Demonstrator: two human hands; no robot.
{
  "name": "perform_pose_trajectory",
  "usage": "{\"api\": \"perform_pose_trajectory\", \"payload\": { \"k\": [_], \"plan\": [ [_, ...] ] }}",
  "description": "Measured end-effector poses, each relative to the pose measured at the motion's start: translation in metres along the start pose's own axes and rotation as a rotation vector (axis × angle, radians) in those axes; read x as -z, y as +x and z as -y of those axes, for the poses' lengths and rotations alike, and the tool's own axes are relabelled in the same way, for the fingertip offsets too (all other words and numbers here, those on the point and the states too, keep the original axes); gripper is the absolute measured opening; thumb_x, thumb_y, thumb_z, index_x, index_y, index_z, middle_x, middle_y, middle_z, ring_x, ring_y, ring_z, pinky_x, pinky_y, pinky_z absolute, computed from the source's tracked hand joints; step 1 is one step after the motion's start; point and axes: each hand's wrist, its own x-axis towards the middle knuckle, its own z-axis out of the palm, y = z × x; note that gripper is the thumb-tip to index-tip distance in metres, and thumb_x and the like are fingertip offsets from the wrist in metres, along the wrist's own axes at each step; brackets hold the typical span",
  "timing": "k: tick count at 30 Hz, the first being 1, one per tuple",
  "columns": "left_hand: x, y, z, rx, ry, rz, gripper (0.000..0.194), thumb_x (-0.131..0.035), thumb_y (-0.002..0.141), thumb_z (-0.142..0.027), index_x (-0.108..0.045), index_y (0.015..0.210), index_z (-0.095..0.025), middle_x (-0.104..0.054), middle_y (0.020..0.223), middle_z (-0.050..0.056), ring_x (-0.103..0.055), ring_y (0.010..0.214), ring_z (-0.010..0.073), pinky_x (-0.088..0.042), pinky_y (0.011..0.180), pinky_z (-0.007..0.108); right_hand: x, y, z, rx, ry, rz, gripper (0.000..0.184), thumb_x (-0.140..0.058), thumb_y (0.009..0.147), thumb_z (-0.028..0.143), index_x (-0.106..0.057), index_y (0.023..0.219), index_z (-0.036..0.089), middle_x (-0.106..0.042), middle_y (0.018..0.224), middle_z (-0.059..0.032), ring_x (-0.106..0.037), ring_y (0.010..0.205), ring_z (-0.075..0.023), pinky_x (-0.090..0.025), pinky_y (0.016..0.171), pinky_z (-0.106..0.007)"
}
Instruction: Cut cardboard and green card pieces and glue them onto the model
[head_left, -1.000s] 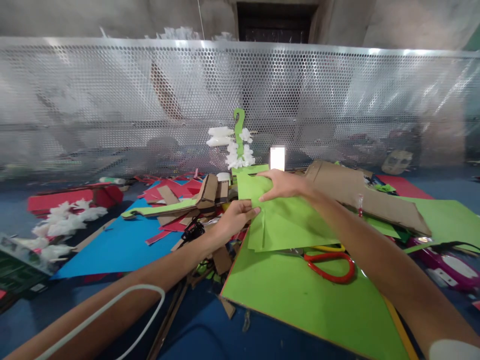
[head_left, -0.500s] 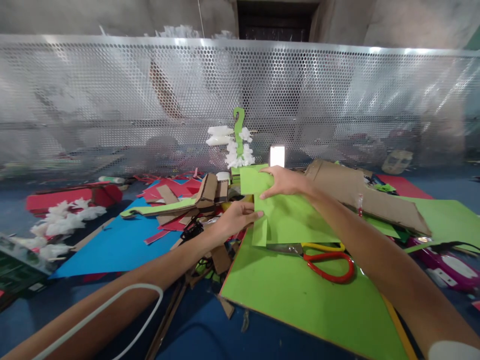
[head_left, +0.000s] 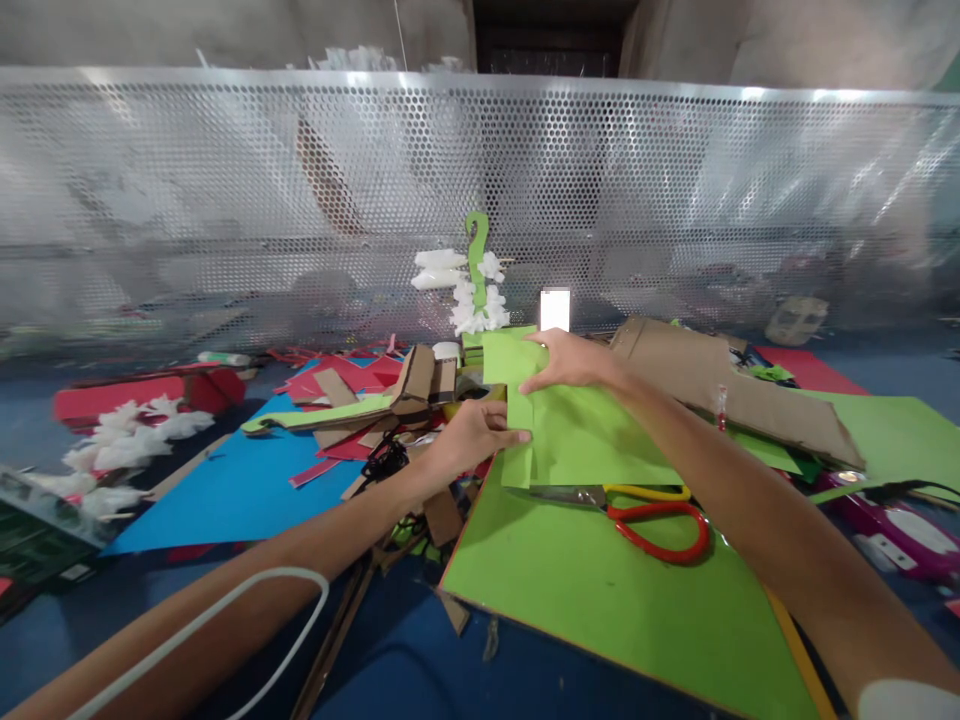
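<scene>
Both of my hands are on a piece of green paper (head_left: 592, 440) with a narrow strip creased along its left edge. My left hand (head_left: 476, 435) pinches that edge, thumb on top and fingers behind. Higher up, my right hand (head_left: 566, 362) grips the paper's upper part between thumb and fingers. Scissors (head_left: 660, 530) with red and yellow handles lie just below, their blades partly under the paper. Beneath them is a larger green sheet (head_left: 600, 590) on the blue table.
A green hook-necked paper figure with white tufts (head_left: 478, 270) stands behind my hands. Blue paper (head_left: 247, 490), red scraps and cardboard strips lie left. Brown cardboard (head_left: 697, 375) and a purple tool (head_left: 892, 535) are at right. A perforated metal panel (head_left: 225, 200) closes off the back.
The left edge of the green paper has been folded over into a strip, showing more of the scissor blades. My left thumb has slid slightly right and down along it.
</scene>
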Motion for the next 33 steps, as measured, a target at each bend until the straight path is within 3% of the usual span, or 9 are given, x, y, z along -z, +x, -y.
{"api": "perform_pose_trajectory", "payload": {
  "k": [5, 10, 15, 23, 25, 27, 30, 33],
  "plan": [
    [0.000, -0.002, -0.006, 0.023, -0.032, 0.082, 0.044, -0.089, 0.074, -0.042, -0.073, 0.103, -0.014, -0.080, 0.091, 0.010, -0.075, 0.079, 0.0221, -0.059, 0.071, 0.032, 0.007, -0.004, 0.003, -0.033, 0.021, 0.007, 0.076, -0.094, 0.065, 0.045, -0.069, 0.131, 0.015, -0.072, 0.130, -0.0172, -0.069, 0.119, -0.0373, -0.054, 0.104, -0.050],
    [-0.002, -0.003, -0.012, 0.040, 0.007, 0.138, 0.042, -0.092, 0.068, -0.042, -0.069, 0.090, -0.015, -0.078, 0.079, 0.006, -0.069, 0.065, 0.0168, -0.053, 0.062, 0.027, 0.017, -0.008, -0.003, -0.038, 0.120, -0.023, 0.064, -0.095, 0.064, 0.045, -0.073, 0.120, 0.021, -0.078, 0.117, -0.0103, -0.073, 0.107, -0.0355, -0.060, 0.096, -0.050],
    [-0.003, -0.003, -0.012, 0.044, 0.074, 0.090, 0.040, -0.093, 0.066, -0.041, -0.068, 0.084, -0.015, -0.076, 0.077, 0.005, -0.065, 0.061, 0.0152, -0.045, 0.055, 0.024, 0.019, -0.008, -0.008, -0.038, 0.147, -0.036, 0.061, -0.095, 0.063, 0.047, -0.075, 0.114, 0.021, -0.079, 0.112, -0.0092, -0.075, 0.103, -0.0347, -0.062, 0.092, -0.049],
    [-0.003, -0.005, -0.010, 0.029, 0.139, 0.038, 0.036, -0.090, 0.067, -0.040, -0.066, 0.080, -0.015, -0.076, 0.075, 0.006, -0.065, 0.062, 0.0166, -0.044, 0.055, 0.024, 0.020, -0.008, -0.003, -0.031, 0.147, -0.034, 0.062, -0.095, 0.064, 0.046, -0.074, 0.115, 0.019, -0.079, 0.113, -0.0100, -0.074, 0.102, -0.0339, -0.061, 0.092, -0.048],
    [-0.005, -0.007, -0.011, 0.013, 0.142, 0.019, 0.038, -0.088, 0.070, -0.042, -0.069, 0.088, -0.014, -0.077, 0.081, 0.008, -0.068, 0.067, 0.0187, -0.048, 0.060, 0.026, 0.021, -0.009, -0.002, -0.031, 0.139, -0.060, 0.063, -0.096, 0.064, 0.043, -0.073, 0.116, 0.017, -0.078, 0.113, -0.0113, -0.074, 0.103, -0.0341, -0.060, 0.094, -0.048],
    [-0.007, -0.008, -0.012, -0.032, 0.123, 0.005, 0.048, -0.083, 0.078, -0.045, -0.069, 0.111, -0.013, -0.078, 0.089, 0.009, -0.071, 0.076, 0.0211, -0.052, 0.066, 0.027, 0.022, -0.009, 0.000, -0.043, 0.119, -0.099, 0.065, -0.096, 0.063, 0.041, -0.073, 0.119, 0.016, -0.078, 0.115, -0.0126, -0.074, 0.104, -0.0344, -0.059, 0.095, -0.048],
    [-0.010, -0.011, -0.010, -0.123, 0.131, -0.020, 0.075, -0.072, 0.090, -0.044, -0.045, 0.154, -0.015, -0.074, 0.087, 0.004, -0.068, 0.074, 0.0178, -0.049, 0.065, 0.024, 0.024, -0.010, 0.002, -0.073, 0.096, -0.137, 0.070, -0.097, 0.063, 0.040, -0.071, 0.123, 0.015, -0.077, 0.120, -0.0141, -0.073, 0.107, -0.0346, -0.058, 0.096, -0.047],
    [-0.012, -0.014, -0.009, -0.183, 0.221, -0.066, 0.087, -0.066, 0.095, -0.040, -0.022, 0.167, -0.016, -0.060, 0.068, -0.006, -0.048, 0.057, 0.0103, -0.035, 0.055, 0.019, 0.025, -0.011, 0.003, -0.073, 0.110, -0.145, 0.073, -0.097, 0.062, 0.043, -0.071, 0.124, 0.015, -0.077, 0.119, -0.0141, -0.074, 0.106, -0.0340, -0.059, 0.096, -0.046]
  ]
}}
